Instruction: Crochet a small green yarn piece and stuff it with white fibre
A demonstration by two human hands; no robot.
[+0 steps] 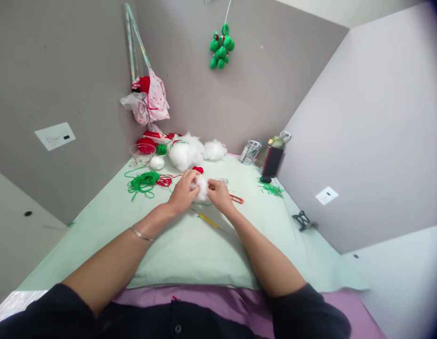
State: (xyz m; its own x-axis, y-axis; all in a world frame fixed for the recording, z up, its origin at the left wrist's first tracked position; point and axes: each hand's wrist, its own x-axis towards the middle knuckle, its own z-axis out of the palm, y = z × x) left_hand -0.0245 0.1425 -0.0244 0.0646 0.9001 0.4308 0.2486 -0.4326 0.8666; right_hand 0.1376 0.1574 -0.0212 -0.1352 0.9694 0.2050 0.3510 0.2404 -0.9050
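A white tuft of fibre stuffing (202, 189) lies between my two hands over the middle of the table. My left hand (184, 190) is closed on its left side, and my right hand (217, 192) pinches its right edge. Just behind the tuft sits a small red crocheted piece (198, 170). A yellow-handled crochet hook (208, 220) lies in front of my hands. Beside my right hand is an orange cutter (236, 199). Loose green yarn (143, 183) and red yarn (164, 181) lie to the left of my left hand.
Large heaps of white stuffing (186, 151) stand at the back by a plastic bowl (142, 151). At the right are a clear cup (250, 153), a phone (273, 162), a bottle (275, 141), green yarn scraps (272, 189) and a black clip-like object (303, 220). A bag (156, 96) hangs on the wall.
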